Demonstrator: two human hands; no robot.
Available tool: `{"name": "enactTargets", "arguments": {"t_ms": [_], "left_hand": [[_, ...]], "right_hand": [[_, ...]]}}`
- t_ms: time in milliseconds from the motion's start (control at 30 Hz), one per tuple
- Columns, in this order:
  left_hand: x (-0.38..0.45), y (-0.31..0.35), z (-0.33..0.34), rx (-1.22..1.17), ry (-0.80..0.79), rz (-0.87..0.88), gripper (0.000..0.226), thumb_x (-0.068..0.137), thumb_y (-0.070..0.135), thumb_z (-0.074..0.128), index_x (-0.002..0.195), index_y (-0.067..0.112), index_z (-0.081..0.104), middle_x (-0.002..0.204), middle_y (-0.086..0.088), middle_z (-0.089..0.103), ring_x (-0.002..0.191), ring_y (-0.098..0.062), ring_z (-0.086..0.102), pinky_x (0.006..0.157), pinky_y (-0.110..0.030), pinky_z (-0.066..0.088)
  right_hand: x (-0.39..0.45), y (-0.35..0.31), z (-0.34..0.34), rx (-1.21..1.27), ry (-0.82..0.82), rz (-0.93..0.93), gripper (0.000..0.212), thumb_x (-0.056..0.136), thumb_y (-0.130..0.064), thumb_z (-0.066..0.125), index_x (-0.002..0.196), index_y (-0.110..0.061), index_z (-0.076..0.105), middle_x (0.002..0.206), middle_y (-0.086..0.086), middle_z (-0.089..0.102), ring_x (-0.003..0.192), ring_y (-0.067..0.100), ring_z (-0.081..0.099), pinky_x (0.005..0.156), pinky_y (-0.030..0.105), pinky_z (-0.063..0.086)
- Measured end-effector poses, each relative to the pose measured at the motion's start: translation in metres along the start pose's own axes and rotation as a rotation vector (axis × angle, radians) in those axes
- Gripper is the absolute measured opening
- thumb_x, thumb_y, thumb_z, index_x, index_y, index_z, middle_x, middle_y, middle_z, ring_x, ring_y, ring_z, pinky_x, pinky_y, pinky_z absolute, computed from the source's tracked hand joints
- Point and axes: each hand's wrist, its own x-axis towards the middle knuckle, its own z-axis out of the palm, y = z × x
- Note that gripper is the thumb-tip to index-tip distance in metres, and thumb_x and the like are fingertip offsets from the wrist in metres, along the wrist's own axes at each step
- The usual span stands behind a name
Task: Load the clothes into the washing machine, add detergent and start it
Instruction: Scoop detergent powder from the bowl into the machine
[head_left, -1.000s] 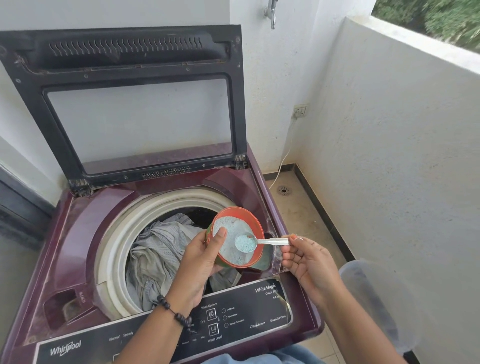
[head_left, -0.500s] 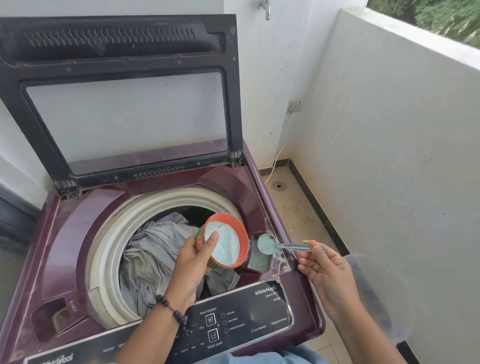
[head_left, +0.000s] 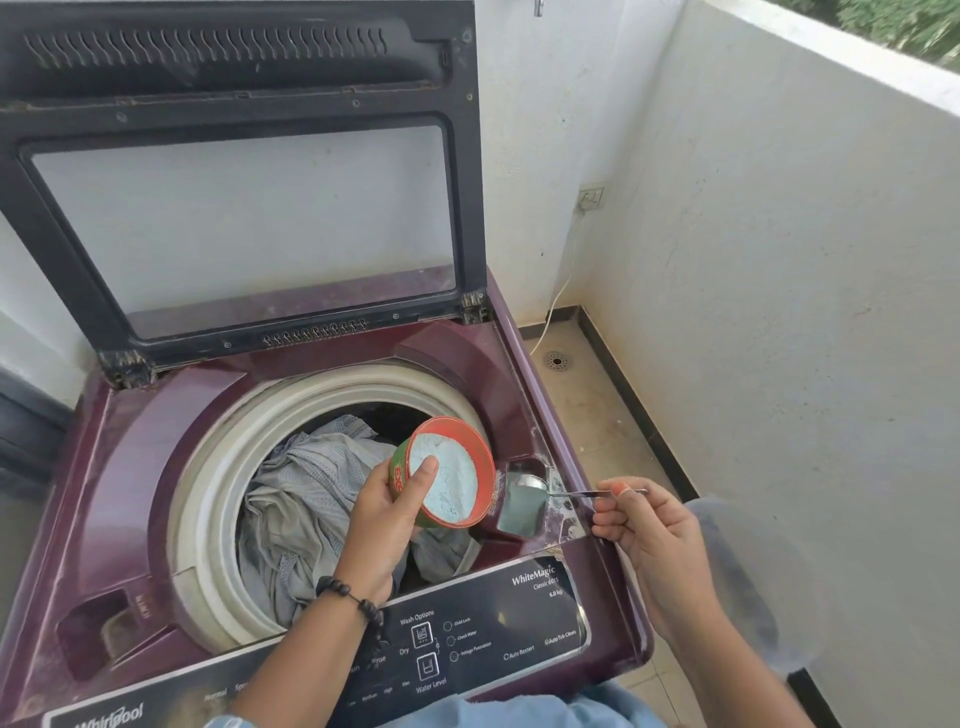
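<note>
Spoon (head_left: 535, 484) lowered into dispenser, handle rightward (level) | right hand (head_left: 644, 525) pinches it | left hand (head_left: 382, 512) grips tub (head_left: 447, 473)

A black beaded bracelet (head_left: 349, 597) circles the left wrist; arms bare.

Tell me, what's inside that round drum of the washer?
Crumpled grey clothes fill the drum. The left hand and its detergent tub cover the right part; the bottom is hidden.
</note>
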Motion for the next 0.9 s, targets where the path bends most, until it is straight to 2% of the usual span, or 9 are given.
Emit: {"name": "enactTargets", "arguments": {"t_ms": [67, 200, 333, 433, 500, 667, 800, 900], "left_hand": [[0.000, -0.001, 0.000, 0.010, 0.001, 0.000, 0.034, 0.079, 0.048, 0.064, 0.107, 0.029, 0.058, 0.111, 0.002, 0.068, 0.105, -0.012, 0.064, 0.085, -0.028, 0.054], [0.000, -0.002, 0.000, 0.008, -0.002, 0.002, 0.039, 0.074, 0.052, 0.065, 0.106, 0.029, 0.059, 0.111, 0.002, 0.069, 0.105, -0.013, 0.064, 0.088, -0.032, 0.055], [0.000, -0.004, 0.001, 0.022, 0.005, 0.014, 0.035, 0.077, 0.050, 0.065, 0.105, 0.029, 0.059, 0.111, 0.002, 0.068, 0.104, -0.012, 0.064, 0.084, -0.029, 0.054], [0.000, -0.006, 0.000, 0.034, 0.004, 0.026, 0.041, 0.072, 0.054, 0.066, 0.106, 0.031, 0.059, 0.113, 0.003, 0.068, 0.108, -0.015, 0.064, 0.095, -0.041, 0.054], [0.000, -0.006, -0.001, 0.040, 0.001, 0.030, 0.044, 0.071, 0.055, 0.066, 0.108, 0.032, 0.058, 0.115, 0.003, 0.067, 0.109, -0.015, 0.064, 0.096, -0.043, 0.053], [-0.002, -0.004, 0.001, 0.034, -0.008, 0.047, 0.041, 0.072, 0.054, 0.066, 0.107, 0.034, 0.057, 0.116, 0.003, 0.066, 0.111, -0.016, 0.063, 0.097, -0.044, 0.053], [-0.004, 0.000, 0.002, 0.006, -0.009, 0.049, 0.038, 0.073, 0.051, 0.063, 0.105, 0.031, 0.059, 0.115, 0.002, 0.067, 0.110, -0.017, 0.063, 0.097, -0.044, 0.053], [-0.007, 0.005, 0.002, -0.042, -0.019, 0.012, 0.039, 0.076, 0.051, 0.060, 0.107, 0.027, 0.061, 0.112, -0.001, 0.068, 0.107, -0.019, 0.065, 0.085, -0.034, 0.058]], "right_hand": [[0.000, 0.001, 0.000, -0.074, -0.003, -0.002, 0.022, 0.096, 0.005, 0.046, 0.086, 0.002, 0.066, 0.072, 0.013, 0.064, 0.066, 0.019, 0.056, 0.061, 0.021, 0.054], [0.001, 0.005, -0.001, -0.152, 0.002, -0.023, 0.025, 0.095, 0.007, 0.046, 0.083, -0.005, 0.065, 0.071, 0.008, 0.065, 0.066, 0.016, 0.057, 0.065, 0.022, 0.053], [0.002, 0.011, -0.003, -0.217, 0.007, -0.048, 0.025, 0.093, 0.008, 0.046, 0.084, -0.005, 0.065, 0.070, 0.003, 0.066, 0.067, 0.015, 0.059, 0.068, 0.025, 0.052], [0.004, 0.013, -0.004, -0.246, 0.003, -0.052, 0.026, 0.093, 0.007, 0.047, 0.083, -0.006, 0.067, 0.072, 0.006, 0.067, 0.069, 0.017, 0.059, 0.071, 0.031, 0.051], [0.004, 0.014, -0.004, -0.241, 0.005, -0.050, 0.025, 0.093, 0.006, 0.047, 0.085, -0.006, 0.067, 0.072, 0.006, 0.067, 0.070, 0.018, 0.059, 0.070, 0.031, 0.050], [0.005, 0.004, 0.006, -0.048, -0.069, -0.027, 0.018, 0.097, 0.000, 0.049, 0.094, 0.000, 0.067, 0.077, 0.011, 0.068, 0.069, 0.019, 0.060, 0.065, 0.023, 0.055], [0.008, -0.001, 0.028, -0.037, -0.172, -0.076, 0.019, 0.093, -0.009, 0.055, 0.099, 0.003, 0.069, 0.082, 0.015, 0.068, 0.071, 0.021, 0.061, 0.067, 0.026, 0.056], [0.015, 0.002, 0.044, -0.078, -0.209, -0.082, 0.019, 0.093, -0.010, 0.056, 0.100, 0.002, 0.069, 0.083, 0.014, 0.069, 0.074, 0.020, 0.063, 0.070, 0.028, 0.057]]}}
